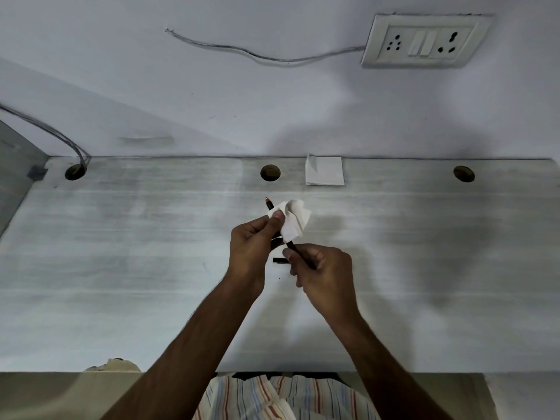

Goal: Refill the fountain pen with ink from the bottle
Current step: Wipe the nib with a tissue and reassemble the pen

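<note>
From the head view, the step in hand looks like wiping the fountain pen (291, 247) clean, which I take to come after filling, though no ink bottle can be seen anywhere. The pen is held in the air above the desk (121, 237), slanting away from the person with its nib end up and forward. The right hand (318, 265) has its grip clenched round the pen's lower barrel, while the left hand (251, 241) pinches a crumpled white tissue (292, 219) against the section just below the nib. To do this well, I judge the right hand should hold the barrel steady and turn it slowly as the left draws the tissue toward the tip (light pressure only, so the nib is not bent). A small dark piece (280, 260), perhaps the cap, lies on the desk under the hands. A folded stack of tissues (325, 171) sits near the desk's far edge.
</note>
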### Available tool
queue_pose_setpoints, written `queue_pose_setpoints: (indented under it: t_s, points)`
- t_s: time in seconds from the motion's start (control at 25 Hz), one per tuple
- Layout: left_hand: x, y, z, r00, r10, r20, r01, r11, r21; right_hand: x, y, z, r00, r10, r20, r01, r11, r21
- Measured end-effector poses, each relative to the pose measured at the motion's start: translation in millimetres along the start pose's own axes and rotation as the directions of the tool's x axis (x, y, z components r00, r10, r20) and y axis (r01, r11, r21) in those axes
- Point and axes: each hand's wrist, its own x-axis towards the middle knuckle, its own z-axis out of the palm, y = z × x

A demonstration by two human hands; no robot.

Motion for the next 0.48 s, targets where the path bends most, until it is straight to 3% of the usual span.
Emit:
queue_pose_setpoints:
  t_s: [0.08,0.24,0.32,0.36,0.4,0.44,0.48]
  points:
    - [4.2,-0.1,3.3,0.997,-0.004,-0.081,0.003,1.0,-0.008,-0.4,2.2,4.9,0.993,-0.105,-0.045,0.1,0.989,-0.11]
    - [8.5,3.3,6.5,0.984,0.012,-0.179,-0.019,0.999,-0.038,4.6,4.4,5.3,0.987,-0.156,-0.049,0.14,0.961,-0.239]
    - [11.0,3.5,3.8,0.983,0.02,-0.183,-0.029,0.998,-0.047,3.0,-1.9,4.3,0.998,-0.068,-0.008,0.066,0.99,-0.126]
    - [12.5,3.5,1.7,0.988,0.023,-0.152,-0.029,0.999,-0.04,4.7,-2.8,2.1,0.996,0.075,0.055,-0.079,0.994,0.074]
    - [13.3,3.6,-0.5,0.995,0.023,-0.096,-0.026,0.999,-0.038,7.0,-3.6,-1.6,0.956,0.234,0.178,-0.281,0.903,0.326]
    - [13.4,4.4,-2.5,1.0,0.012,-0.026,-0.014,0.998,-0.053,8.5,-5.2,-5.1,0.872,0.334,0.359,-0.484,0.699,0.526]
    - [12.9,5.6,-4.0,0.999,-0.008,0.043,0.011,0.997,-0.08,9.0,-6.5,-7.0,0.778,0.346,0.525,-0.628,0.462,0.626]
